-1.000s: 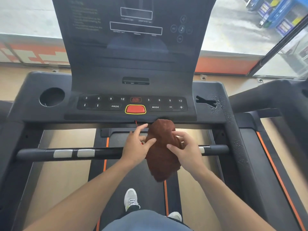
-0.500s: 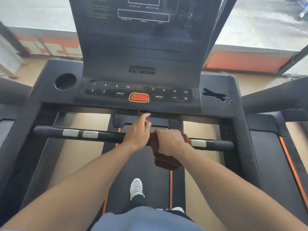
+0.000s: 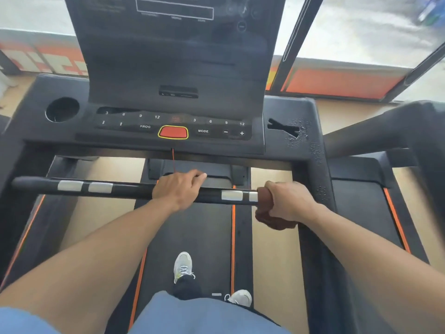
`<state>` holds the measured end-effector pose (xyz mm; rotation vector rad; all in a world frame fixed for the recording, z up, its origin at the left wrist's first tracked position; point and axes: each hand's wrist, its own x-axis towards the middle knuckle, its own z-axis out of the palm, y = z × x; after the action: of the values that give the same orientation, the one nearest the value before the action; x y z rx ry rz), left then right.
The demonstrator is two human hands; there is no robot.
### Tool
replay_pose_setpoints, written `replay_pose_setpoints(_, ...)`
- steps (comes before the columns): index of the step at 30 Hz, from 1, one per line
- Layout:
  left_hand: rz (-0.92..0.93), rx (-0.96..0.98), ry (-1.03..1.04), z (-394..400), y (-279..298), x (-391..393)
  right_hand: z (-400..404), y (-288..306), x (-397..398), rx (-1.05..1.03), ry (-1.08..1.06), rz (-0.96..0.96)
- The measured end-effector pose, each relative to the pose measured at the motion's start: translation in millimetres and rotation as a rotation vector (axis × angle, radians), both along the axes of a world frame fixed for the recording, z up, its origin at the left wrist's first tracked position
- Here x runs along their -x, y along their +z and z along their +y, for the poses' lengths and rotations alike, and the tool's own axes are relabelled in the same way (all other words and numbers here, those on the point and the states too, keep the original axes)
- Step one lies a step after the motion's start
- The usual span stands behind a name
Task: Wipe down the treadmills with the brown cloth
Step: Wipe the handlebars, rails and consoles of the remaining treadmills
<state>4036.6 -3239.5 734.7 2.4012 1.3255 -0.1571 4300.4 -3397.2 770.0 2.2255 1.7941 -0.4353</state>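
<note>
Cloth (image 3: pixel 273 219) slid right along bar (image 3: pixel 134 191), right hand (image 3: pixel 287 201) gripping

Treadmill belt (image 3: pixel 199 237) under two sneakers (image 3: pixel 183 263)

**Camera setup: single head view**

One wide-angle camera, worn on the person's head, aimed forward and steeply down. Landmark: the black horizontal handlebar with silver sensor pads (image 3: pixel 120 190), crossing mid-frame at arm's reach. Beyond the bar the dark grey console with its red oval button (image 3: pixel 173 132) tilts up, its top cropped. Below the bar lies the black running belt with orange edge stripes (image 3: pixel 204 237). Edges bend from lens distortion. No second view, so no overlap.
</note>
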Motion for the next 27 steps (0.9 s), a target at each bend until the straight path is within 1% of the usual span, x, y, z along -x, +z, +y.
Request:
replay_pose_setpoints(3, -0.044, 0.018, -0.009, 1, -1, 3, -12, -1, -15, 0.013, -0.032, -0.003)
replay_pose_setpoints(6, -0.13, 0.072, 0.006, 5, -1, 6, -7, -6, -5, -0.041, -0.015, -0.022)
replay_pose_setpoints(9, -0.18, 0.13, 0.003, 6, 6, 7, 4, -5, 14, -0.04, 0.012, -0.016)
replay_pose_setpoints(13, -0.276, 0.229, 0.074, 5, 16, 5, 48, -12, 86, -0.119, 0.111, 0.09)
replay_pose_setpoints(16, -0.341, 0.342, 0.164, 12, 19, 8, 78, -27, 146, -0.22, 0.112, 0.158)
replay_pose_setpoints(19, -0.38, 0.426, 0.231, 18, 24, 9, 88, -33, 163, -0.301, 0.119, 0.161)
replay_pose_setpoints(20, -0.356, 0.437, 0.238, 18, 26, 8, 88, -36, 161, -0.299, 0.132, 0.163)
replay_pose_setpoints(22, -0.225, 0.415, 0.209, 15, 26, 5, 85, -36, 153, -0.27, 0.147, 0.18)
replay_pose_setpoints(25, 0.009, 0.255, 0.084, 8, 20, 1, 73, -33, 129, -0.22, 0.134, 0.154)
replay_pose_setpoints(27, 0.07, 0.13, -0.008, 4, 16, 1, 53, -29, 100, -0.203, 0.094, 0.108)
